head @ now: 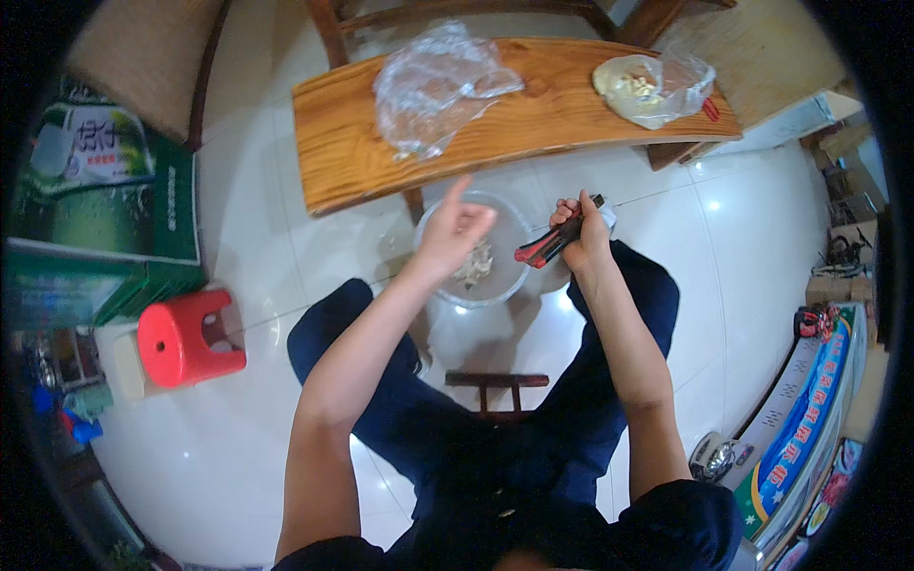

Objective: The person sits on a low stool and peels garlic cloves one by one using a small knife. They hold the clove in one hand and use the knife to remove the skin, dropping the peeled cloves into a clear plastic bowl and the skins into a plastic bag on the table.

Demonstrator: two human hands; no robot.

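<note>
My left hand (457, 230) is raised over the left part of a round clear plastic tub (508, 285), fingers apart, with nothing in it. Pale, whitish pieces (475, 265) lie at the bottom of the tub, partly hidden by that hand. To the right of the tub, my right hand (584, 232) grips a black and red hand tool (550, 245), perhaps a utility knife; its red end points down and left, over the tub's edge. Something whitish shows behind the right hand, too hidden to name.
A wooden bench (550, 128) stands beyond the tub, bearing a crumpled clear plastic bag (435, 89) and another bag (643, 93) with pale pieces. On the left are a red plastic stool (178, 339) and a green refrigerated cabinet (143, 285). A display case (807, 414) stands at right.
</note>
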